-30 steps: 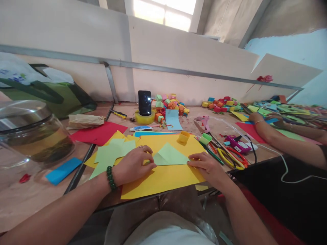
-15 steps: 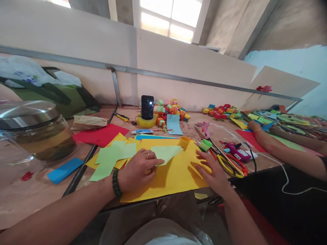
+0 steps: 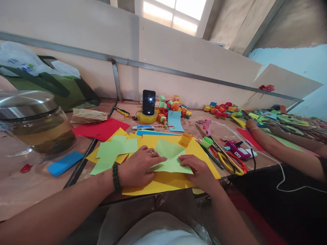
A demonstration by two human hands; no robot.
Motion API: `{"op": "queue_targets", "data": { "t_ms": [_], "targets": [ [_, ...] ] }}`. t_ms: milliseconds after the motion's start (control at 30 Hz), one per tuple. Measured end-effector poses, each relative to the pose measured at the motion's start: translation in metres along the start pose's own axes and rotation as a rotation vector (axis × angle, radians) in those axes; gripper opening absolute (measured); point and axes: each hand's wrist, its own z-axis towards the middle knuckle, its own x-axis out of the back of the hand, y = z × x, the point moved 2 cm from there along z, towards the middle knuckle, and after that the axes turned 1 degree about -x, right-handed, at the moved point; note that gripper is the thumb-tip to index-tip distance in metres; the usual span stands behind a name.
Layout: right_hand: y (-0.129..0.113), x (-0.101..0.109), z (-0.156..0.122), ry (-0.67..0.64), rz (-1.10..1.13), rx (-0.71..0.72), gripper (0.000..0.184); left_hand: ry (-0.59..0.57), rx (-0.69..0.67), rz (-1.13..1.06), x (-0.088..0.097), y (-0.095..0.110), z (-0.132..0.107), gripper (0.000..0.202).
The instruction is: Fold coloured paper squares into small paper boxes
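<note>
A creased light green paper rests on a yellow sheet in front of me, its sides partly raised. My left hand grips its left edge, with the index finger stretched onto the paper and the other fingers curled. On the right side, my right hand pinches the paper's edge between bent fingers; the thumb is mostly hidden. Behind the paper stand a folded orange-yellow paper piece and a small green paper roll. Several light green pieces lie left of my left hand.
A phone stands on a tape roll beside a pile of paper cubes. To the right are a pink glue gun, scissors and a co-worker's arm. A glass jar stands left.
My right hand has moved left and taken hold of the green paper's right side. The paper, folded over before, is now spread wider, with its near edge toward me.
</note>
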Motion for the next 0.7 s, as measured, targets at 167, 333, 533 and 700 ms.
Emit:
{"op": "queue_targets", "data": {
  "t_ms": [167, 333, 533, 700],
  "targets": [
    [-0.001, 0.002, 0.001, -0.05, 0.092, -0.267, 0.017, -0.038, 0.074, -0.117, -0.008, -0.014, 0.003, 0.053],
    [-0.002, 0.004, 0.003, -0.047, 0.137, -0.326, 0.021, 0.044, 0.242, -0.357, -0.015, -0.022, 0.007, 0.041],
    [0.004, -0.002, -0.001, -0.029, 0.28, -0.411, 0.038, 0.107, 0.387, -0.54, -0.014, -0.021, 0.008, 0.056],
    [0.001, -0.001, 0.001, 0.004, 0.229, -0.439, 0.047, 0.12, 0.418, -0.508, -0.014, -0.022, 0.008, 0.064]
  ]
}}
